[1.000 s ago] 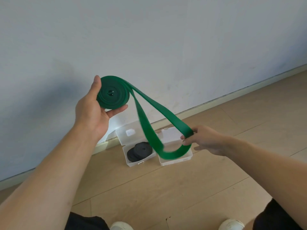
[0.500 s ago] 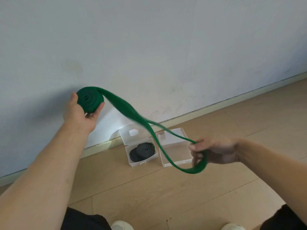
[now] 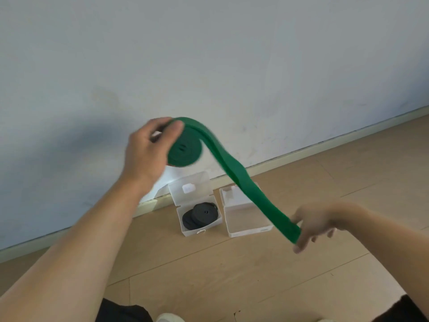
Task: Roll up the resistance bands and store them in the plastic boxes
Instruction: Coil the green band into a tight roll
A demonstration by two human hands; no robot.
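A green resistance band (image 3: pixel 234 173) is partly wound into a flat coil. My left hand (image 3: pixel 148 152) grips that coil from above, held up in front of the wall. The loose tail slants down to the right, where my right hand (image 3: pixel 311 224) pinches its end. On the floor below stand two clear plastic boxes with open lids. The left box (image 3: pixel 210 226) holds rolled black bands (image 3: pixel 200 216). The right box (image 3: pixel 249 228) has nothing in it, and the green tail crosses in front of it.
A pale wall with a skirting board (image 3: pixel 301 154) runs behind the boxes. The floor (image 3: pixel 232 275) is light wood planks. A white shoe tip (image 3: pixel 170 318) and my dark trouser legs show at the bottom edge.
My left hand has swung the coil to the right and turned over it. The hanging loop has drawn flat and taut, and my right hand has dropped slightly lower.
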